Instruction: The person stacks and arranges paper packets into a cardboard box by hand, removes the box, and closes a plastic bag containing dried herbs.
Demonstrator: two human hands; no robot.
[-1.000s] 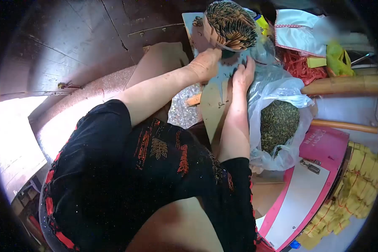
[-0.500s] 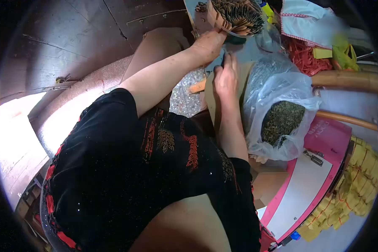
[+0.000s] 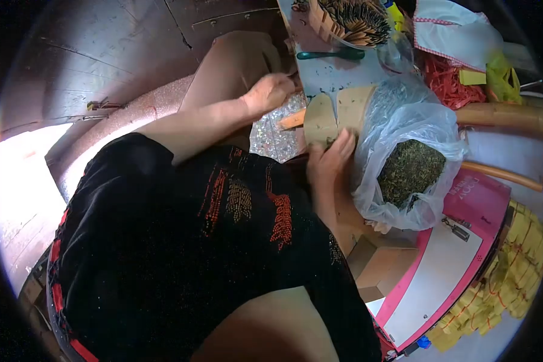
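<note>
My left hand (image 3: 268, 93) is closed, slightly blurred, above the gap between my knee and the table edge; anything inside it is hidden. My right hand (image 3: 332, 155) rests at the near end of a tan cardboard piece (image 3: 321, 117) with a rounded top. Its thumb and fingers are bent together around a small dark bit that I cannot make out. Just right of this hand, a clear plastic bag (image 3: 398, 120) stands open, filled with dried green chopped leaves (image 3: 411, 172). Beyond the cardboard, a dark green long-handled tool (image 3: 330, 55) lies on the blue-grey tabletop (image 3: 317, 77).
A clear tub (image 3: 351, 24) packed with small brown pieces on edge stands at the far end. Red shredded paper (image 3: 449, 81) and a white cloth (image 3: 452, 33) lie beyond the bag. An open cardboard box (image 3: 383, 268), a pink case (image 3: 464, 208) and yellow bundles (image 3: 501, 271) are at right.
My left hand has let go of the tub and drawn back toward me and left. My right hand has slid back toward me onto the cardboard, uncovering the green tool.
</note>
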